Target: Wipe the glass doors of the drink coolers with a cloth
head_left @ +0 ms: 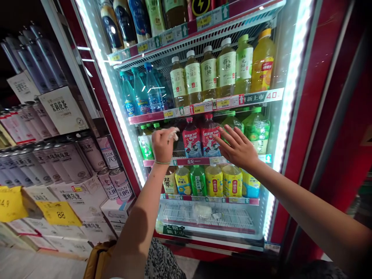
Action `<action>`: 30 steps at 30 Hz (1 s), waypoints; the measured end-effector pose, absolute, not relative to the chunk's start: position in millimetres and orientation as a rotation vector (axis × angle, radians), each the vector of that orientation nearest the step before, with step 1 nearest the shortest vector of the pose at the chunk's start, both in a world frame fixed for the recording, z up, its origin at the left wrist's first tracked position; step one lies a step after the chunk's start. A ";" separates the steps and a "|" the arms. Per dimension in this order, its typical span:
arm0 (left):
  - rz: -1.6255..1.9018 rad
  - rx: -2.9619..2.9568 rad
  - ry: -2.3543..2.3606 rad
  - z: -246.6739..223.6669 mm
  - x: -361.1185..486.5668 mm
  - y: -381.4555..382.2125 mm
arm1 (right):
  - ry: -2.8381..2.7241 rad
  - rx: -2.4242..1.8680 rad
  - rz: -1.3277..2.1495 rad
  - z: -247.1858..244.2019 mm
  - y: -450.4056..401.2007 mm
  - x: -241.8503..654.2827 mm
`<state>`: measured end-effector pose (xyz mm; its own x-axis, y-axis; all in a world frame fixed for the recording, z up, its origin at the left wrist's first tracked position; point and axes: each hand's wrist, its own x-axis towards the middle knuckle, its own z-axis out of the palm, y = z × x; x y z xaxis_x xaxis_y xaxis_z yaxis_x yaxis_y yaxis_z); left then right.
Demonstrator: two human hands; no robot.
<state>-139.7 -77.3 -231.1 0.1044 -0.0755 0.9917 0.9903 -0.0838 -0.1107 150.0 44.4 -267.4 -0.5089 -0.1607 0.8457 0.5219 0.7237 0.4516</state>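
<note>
My left hand (pixel 163 145) is raised at the third shelf of a lit drinks fridge, its fingers closed around a crumpled white tissue (pixel 173 133). Behind it stand green-capped bottles (pixel 145 142). My right hand (pixel 238 146) is open, palm toward the fridge, with the fingers stretched out. It partly covers a green bottle (pixel 232 121), and its fingertips overlap a red-labelled bottle (pixel 210 135). Another red-labelled bottle (pixel 192 137) stands between the two hands. Whether the right hand touches glass or hangs in front of it, I cannot tell.
Tea bottles (pixel 209 73) and blue bottles (pixel 154 87) line the shelf above. Yellow-labelled bottles (pixel 214 180) stand below, over a wire bottom rack (pixel 238 221). At left are stacked cans (pixel 68 159), boxes (pixel 64 108) and yellow price signs (pixel 59 213). A brown bag (pixel 97 259) hangs low.
</note>
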 end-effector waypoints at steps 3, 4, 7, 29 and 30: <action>-1.303 -1.170 -1.042 -226.7 -135.2 -76.2 | -1.934 -0.271 -0.849 -267.7 44.4 149.8; -1.245 -1.252 -1.025 -228.6 -131.9 -76.5 | -1.930 -0.272 -0.859 -267.7 44.4 149.9; -0.986 -1.542 -0.925 -230.6 -128.3 -78.6 | -1.919 -0.277 -0.892 -267.3 43.8 150.4; -1.058 -1.547 -1.079 -298.6 -143.1 -95.2 | -1.922 -0.232 -0.809 -263.6 35.9 145.0; -0.992 -1.629 -1.047 -302.8 -140.8 -95.3 | -1.918 -0.216 -0.828 -262.2 32.3 140.6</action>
<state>-140.8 -95.3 -302.8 0.3103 0.1901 0.9314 0.9403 -0.2054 -0.2713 140.6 32.3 -262.2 -0.4888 -0.1989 0.8494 0.4817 0.7502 0.4529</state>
